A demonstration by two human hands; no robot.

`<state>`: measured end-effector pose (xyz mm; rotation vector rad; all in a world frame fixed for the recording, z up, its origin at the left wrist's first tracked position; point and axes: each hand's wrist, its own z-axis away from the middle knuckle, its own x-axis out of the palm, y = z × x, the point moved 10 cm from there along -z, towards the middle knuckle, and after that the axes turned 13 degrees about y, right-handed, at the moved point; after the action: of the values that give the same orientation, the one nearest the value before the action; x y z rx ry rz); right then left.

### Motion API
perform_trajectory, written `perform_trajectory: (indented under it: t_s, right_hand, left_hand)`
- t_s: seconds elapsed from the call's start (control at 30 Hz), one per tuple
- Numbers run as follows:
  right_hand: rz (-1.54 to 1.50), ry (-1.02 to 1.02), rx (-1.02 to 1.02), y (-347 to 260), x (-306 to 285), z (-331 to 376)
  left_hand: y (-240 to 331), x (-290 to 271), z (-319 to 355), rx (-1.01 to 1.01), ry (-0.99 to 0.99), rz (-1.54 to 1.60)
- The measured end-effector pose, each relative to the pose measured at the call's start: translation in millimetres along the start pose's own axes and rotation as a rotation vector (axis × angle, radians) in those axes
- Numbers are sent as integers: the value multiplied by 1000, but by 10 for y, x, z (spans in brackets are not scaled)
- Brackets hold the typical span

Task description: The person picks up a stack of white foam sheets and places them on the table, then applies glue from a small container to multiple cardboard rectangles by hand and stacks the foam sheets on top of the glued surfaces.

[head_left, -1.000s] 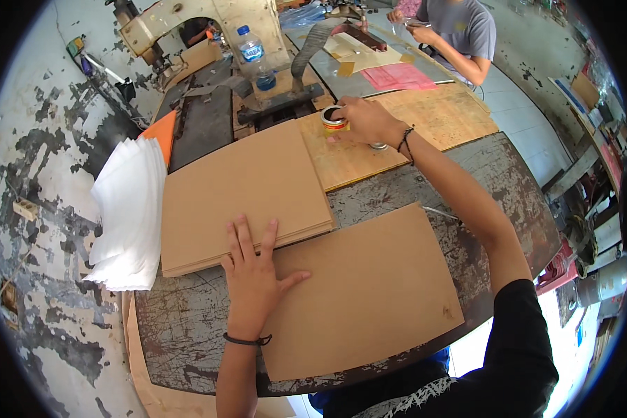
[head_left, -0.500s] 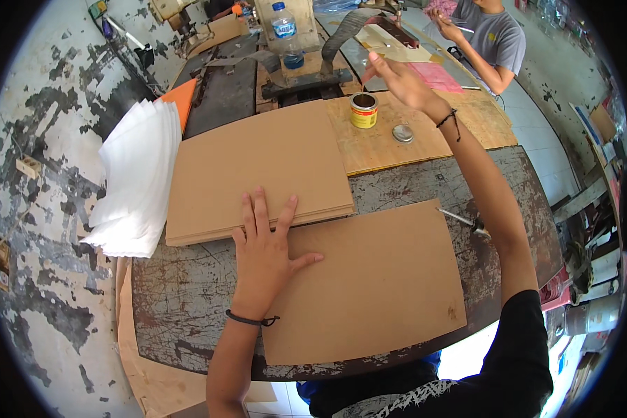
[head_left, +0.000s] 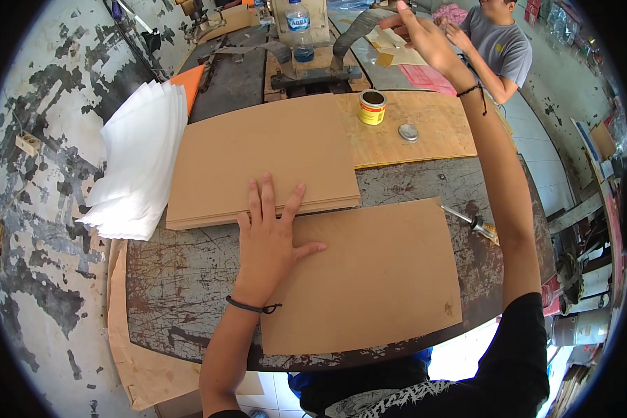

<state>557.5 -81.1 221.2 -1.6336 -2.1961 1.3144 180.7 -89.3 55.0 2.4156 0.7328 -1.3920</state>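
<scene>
Presses the left hand [head_left: 266, 240] flat at the middle of a scratched worktable [head_left: 181, 279], with fingers spread wide over the near edge of a stack of brown boards [head_left: 265, 153] and the thumb on a single brown sheet [head_left: 369, 279] on the near side. Grips nothing with that hand. Raises the right hand [head_left: 428, 45] at the far right, beyond an open yellow tin [head_left: 372, 113]; cannot tell if holding anything there.

Suggests groundwork done, with the tin open, the round lid [head_left: 409, 132] off to its right on a wooden board [head_left: 439, 125], and the sheet laid flat. Shows plain brown across the sheet except for a small dark stain toward the near right corner; appears, so far, little worked. Leaves more boards stacked to the far left; cannot tell if finished or waiting.

Sets the sheet's near edge just inside the table's rim. Runs its far left corner up to the stack, partly hidden by the hand; cannot tell if touching. Places a screwdriver-like tool [head_left: 477, 224] just beside the far right corner, hemming that side. Gives room left of the sheet, short of the white sheets [head_left: 139, 160], and between sheet and wooden board.
</scene>
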Motion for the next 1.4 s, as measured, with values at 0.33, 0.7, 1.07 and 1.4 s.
perform_trajectory:
  t_s: [0.33, 0.7, 1.07, 1.4]
  right_hand:
    - [-153, 24, 6, -289, -156, -398]
    - [-297, -85, 159, -908, -405, 123]
    - [-421, -621, 145, -1643, 724, 2473]
    - [55, -706, -49, -1450, 1662, 3153]
  left_hand:
    - [-4, 5, 15, 2, 12, -10]
    - [-62, -106, -11, 8, 34, 80]
    - [-1144, -102, 41, -85, -28, 148]
    - [-1109, -97, -6, -37, 126, 69]
